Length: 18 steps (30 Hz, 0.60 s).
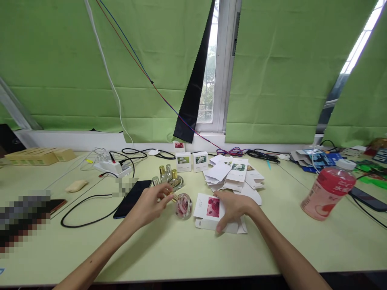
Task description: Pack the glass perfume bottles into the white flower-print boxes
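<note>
The left hand (152, 201) pinches the gold-capped end of a round glass bottle (183, 207), likely to steady its curved body. Just right of that grip, the right hand (234, 204) spans a white carton (202, 207), perhaps to pin it flat; whether it grips or merely presses cannot be told. More capped bottles (165, 173) cluster beyond the left hand, seemingly within easy reach; 3 upright cartons (183, 162) and a carton pile (225, 173) sit beyond the right.
</note>
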### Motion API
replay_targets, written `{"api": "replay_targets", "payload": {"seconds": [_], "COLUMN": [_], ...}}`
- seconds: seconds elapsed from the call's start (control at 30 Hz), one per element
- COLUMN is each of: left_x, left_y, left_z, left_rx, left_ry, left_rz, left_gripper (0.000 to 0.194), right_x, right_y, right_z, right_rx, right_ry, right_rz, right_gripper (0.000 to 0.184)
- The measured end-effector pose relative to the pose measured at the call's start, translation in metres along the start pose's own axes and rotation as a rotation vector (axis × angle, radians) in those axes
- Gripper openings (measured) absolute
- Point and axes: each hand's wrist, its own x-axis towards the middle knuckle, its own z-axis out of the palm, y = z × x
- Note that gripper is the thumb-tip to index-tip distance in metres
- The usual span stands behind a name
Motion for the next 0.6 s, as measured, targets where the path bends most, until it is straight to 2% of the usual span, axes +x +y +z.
{"api": "replay_targets", "payload": {"seconds": [0.1, 0.17, 0.33, 0.43, 0.53, 0.6], "left_x": [0.02, 0.033, 0.053, 0.048, 0.029, 0.014], "left_y": [0.018, 0.024, 0.02, 0.02, 0.031, 0.041], "left_z": [0.004, 0.006, 0.008, 0.008, 0.013, 0.021], "left_rx": [0.25, 0.39, 0.565, 0.551, 0.412, 0.214], "left_ry": [0.029, 0.005, -0.035, 0.026, 0.131, 0.105], "left_rz": [0.154, 0.207, 0.217, 0.249, 0.292, 0.184], "left_gripper": [0.016, 0.015, 0.021, 0.023, 0.028, 0.035], "right_x": [-0.001, -0.001, 0.001, 0.0, -0.004, -0.006], "right_y": [0.0, 0.0, -0.001, -0.006, -0.016, -0.025], "right_z": [0.001, 0.002, 0.006, 0.005, 0.003, 0.004], "right_rx": [0.034, 0.036, 0.03, 0.115, 0.268, 0.356], "right_ry": [0.019, 0.031, 0.077, 0.148, 0.278, 0.384], "right_rz": [0.034, 0.051, 0.057, 0.055, 0.016, -0.045], "right_gripper": [0.098, 0.102, 0.101, 0.096, 0.093, 0.083]}}
